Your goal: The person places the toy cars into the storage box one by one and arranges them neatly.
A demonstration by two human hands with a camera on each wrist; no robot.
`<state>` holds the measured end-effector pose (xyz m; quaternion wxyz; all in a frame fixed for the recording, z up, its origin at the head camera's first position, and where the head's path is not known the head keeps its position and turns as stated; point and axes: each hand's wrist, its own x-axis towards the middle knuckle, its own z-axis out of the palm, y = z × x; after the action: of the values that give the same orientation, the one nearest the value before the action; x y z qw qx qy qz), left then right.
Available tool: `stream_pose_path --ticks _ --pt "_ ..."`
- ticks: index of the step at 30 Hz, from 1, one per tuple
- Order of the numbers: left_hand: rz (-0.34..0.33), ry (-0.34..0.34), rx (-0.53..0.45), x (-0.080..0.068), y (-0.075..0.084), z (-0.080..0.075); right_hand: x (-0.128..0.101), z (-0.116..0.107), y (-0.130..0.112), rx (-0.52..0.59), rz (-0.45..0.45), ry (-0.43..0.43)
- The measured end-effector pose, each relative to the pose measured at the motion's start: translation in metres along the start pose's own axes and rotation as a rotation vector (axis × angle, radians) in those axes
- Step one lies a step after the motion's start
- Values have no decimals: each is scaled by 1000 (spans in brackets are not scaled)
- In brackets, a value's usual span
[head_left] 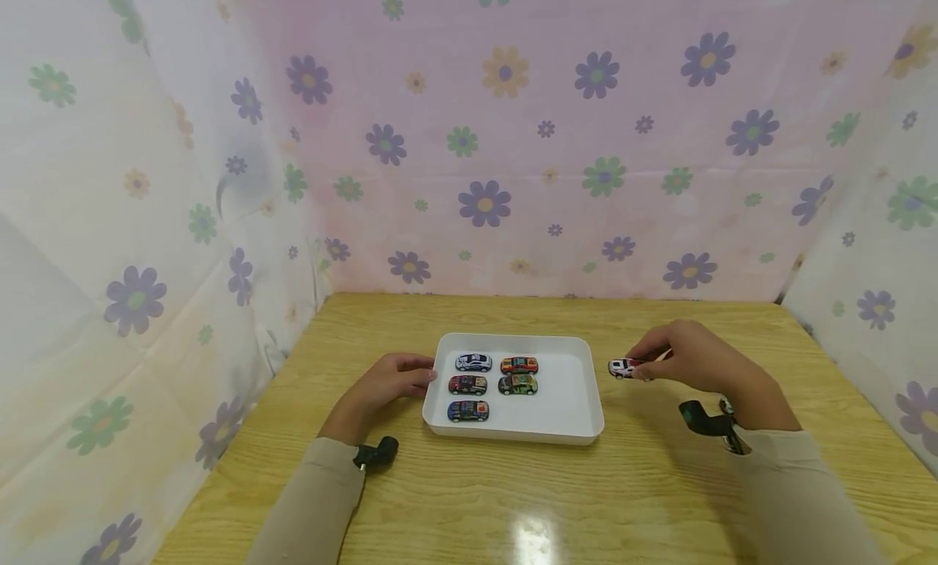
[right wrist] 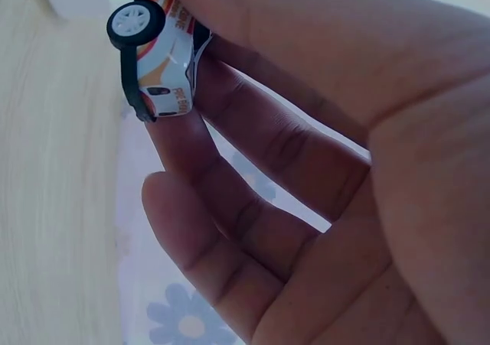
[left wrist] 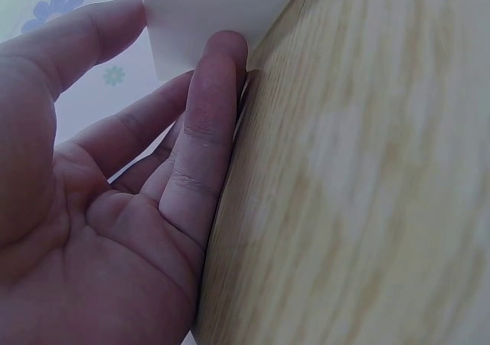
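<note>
- The right hand (head_left: 699, 361) is just right of the white tray (head_left: 572, 418), lifted a little over the wooden table (head_left: 630, 500)
- Its thumb and fingers (right wrist: 230, 169) are curled in a pinch on a small white toy car (head_left: 623, 368) with orange and red stripes; the car sticks out to the left of the fingertips, toward the tray but apart from its right rim
- In the right wrist view the white toy car (right wrist: 157, 62) is seen side on, one white wheel toward the camera, with the thumb above it and a finger beneath
- The left hand (head_left: 388, 386) lies on the table at the left edge of the tray, fingers nearly straight and relaxed, gripping nothing
- In the left wrist view the left hand (left wrist: 99, 230) is open with its palm turned to the camera; the fingertips (left wrist: 222, 54) touch the tray's white outer wall (left wrist: 207, 16)
- Five toy cars sit inside the tray in its left half: a white and blue car (head_left: 473, 361) far left, an orange car (head_left: 519, 365) to its right, a dark red car (head_left: 467, 384) and a green car (head_left: 517, 384) in the next row, and a blue car (head_left: 467, 410) nearest
- The right half of the tray floor shows bare white
- Flowered cloth (head_left: 513, 142) hangs behind and to both sides of the table
</note>
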<state>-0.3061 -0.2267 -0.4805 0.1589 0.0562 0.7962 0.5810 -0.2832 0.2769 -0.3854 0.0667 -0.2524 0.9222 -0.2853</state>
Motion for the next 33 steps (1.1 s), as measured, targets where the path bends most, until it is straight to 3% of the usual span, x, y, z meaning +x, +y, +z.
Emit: stream_pose_path --ticks 16,23,33 --pt "27 -29 15 1 -3 -6 29 5 -30 24 -84 55" --pt "12 -7 0 0 -3 -4 40 13 -38 32 -100 95" --pt "-11 10 3 1 -2 -1 47 25 -44 74 -112 72"
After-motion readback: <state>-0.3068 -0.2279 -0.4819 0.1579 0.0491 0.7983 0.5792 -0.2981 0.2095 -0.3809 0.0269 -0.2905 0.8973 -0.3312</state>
